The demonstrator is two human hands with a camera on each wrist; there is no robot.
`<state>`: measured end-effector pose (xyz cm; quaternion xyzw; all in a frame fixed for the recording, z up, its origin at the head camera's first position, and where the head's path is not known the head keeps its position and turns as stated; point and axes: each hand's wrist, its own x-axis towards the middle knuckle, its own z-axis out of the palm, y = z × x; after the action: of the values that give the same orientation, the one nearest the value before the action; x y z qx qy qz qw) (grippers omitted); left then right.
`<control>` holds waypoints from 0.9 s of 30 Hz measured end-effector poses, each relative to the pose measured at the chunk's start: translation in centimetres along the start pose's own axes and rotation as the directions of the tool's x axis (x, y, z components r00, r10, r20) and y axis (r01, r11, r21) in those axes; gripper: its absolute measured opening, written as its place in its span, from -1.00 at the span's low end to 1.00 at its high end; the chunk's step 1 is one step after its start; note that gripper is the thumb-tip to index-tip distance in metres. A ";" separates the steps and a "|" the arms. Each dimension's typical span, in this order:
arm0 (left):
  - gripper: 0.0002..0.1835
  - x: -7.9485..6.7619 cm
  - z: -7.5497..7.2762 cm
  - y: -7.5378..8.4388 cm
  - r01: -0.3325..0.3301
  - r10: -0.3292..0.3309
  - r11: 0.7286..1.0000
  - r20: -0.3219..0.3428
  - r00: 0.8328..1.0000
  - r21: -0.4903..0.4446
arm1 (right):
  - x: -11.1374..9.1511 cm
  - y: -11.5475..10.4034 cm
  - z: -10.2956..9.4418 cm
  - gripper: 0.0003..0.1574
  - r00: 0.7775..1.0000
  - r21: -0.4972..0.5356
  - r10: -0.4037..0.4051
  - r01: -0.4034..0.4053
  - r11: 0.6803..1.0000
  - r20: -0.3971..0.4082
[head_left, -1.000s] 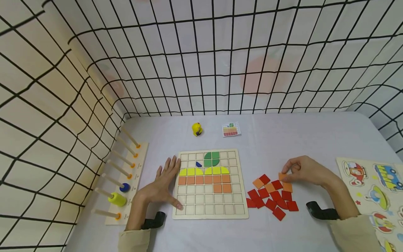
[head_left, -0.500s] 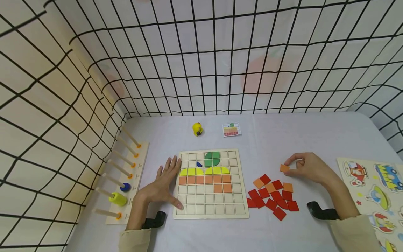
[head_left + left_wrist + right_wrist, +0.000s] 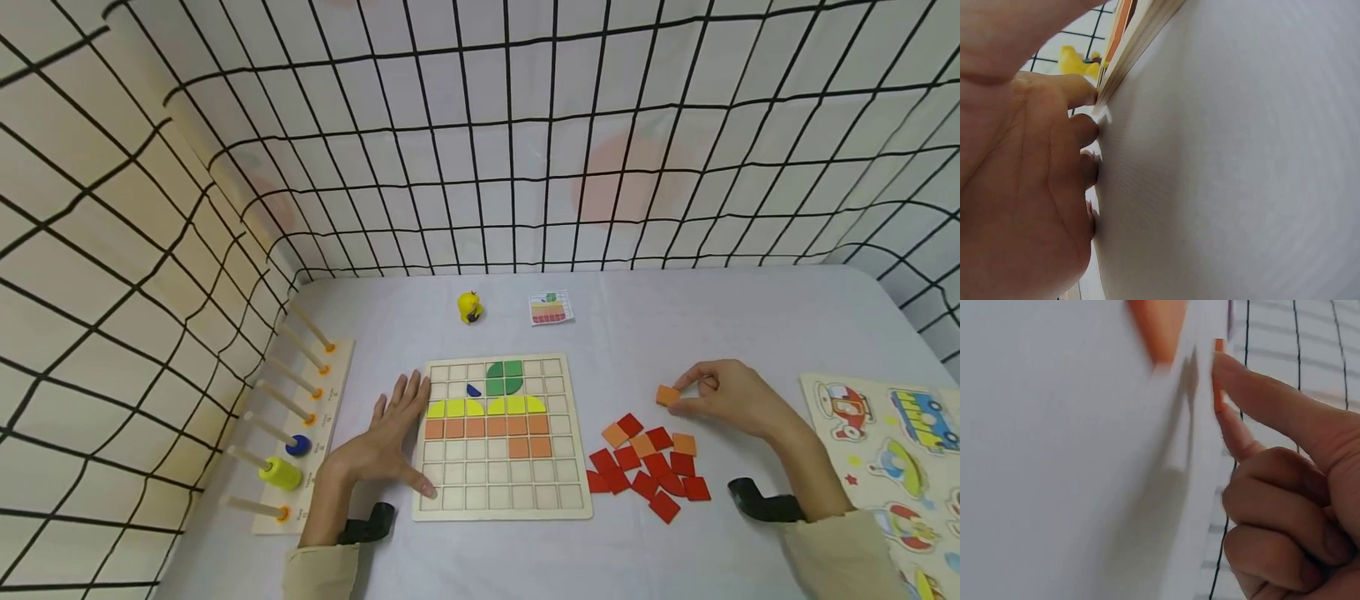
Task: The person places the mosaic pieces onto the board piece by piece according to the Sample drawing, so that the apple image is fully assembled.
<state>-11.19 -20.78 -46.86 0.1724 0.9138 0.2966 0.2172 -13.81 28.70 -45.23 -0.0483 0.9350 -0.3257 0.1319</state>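
Observation:
My right hand pinches an orange square tile between thumb and index finger, its other fingers curled in. In the right wrist view the tile is seen edge-on, off the white cloth. Below that hand lies a loose pile of red tiles with a few orange ones. My left hand lies spread along the left side of a wooden grid board, thumb over its lower left corner. Green, blue, yellow and orange pieces fill some upper and middle squares of the board.
A small pattern card and a yellow duck figure stand behind the board. To the left is a peg board with upright pegs, to the right a picture puzzle board. Black wire mesh encloses the back and sides.
My right hand has lifted the orange tile from the pile's upper right edge, raised it away and brought it slightly left, turning it a little. The left hand has stayed put.

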 end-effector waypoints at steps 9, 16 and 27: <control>0.71 0.0 0.0 0.0 0.022 -0.022 1.000 0.005 1.000 0.002 | 0.4 -9.4 4.8 -0.62 0.993 0.138 -0.080 0.068 0.988 0.089; 0.71 0.2 0.0 0.0 -0.001 0.001 1.000 -0.001 1.000 0.013 | 0.9 -14.9 10.0 -0.70 0.973 0.122 -0.187 0.171 0.978 0.134; 0.71 0.0 -0.1 -0.1 -0.005 0.005 1.000 -0.001 1.000 0.004 | 0.8 -16.9 13.1 -0.74 0.975 0.008 -0.193 0.193 0.981 0.111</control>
<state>-11.23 -20.93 -46.90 0.1750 0.9142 0.2953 0.2156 -10.89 7.54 -44.78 -0.1571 0.9175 -0.3325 0.1517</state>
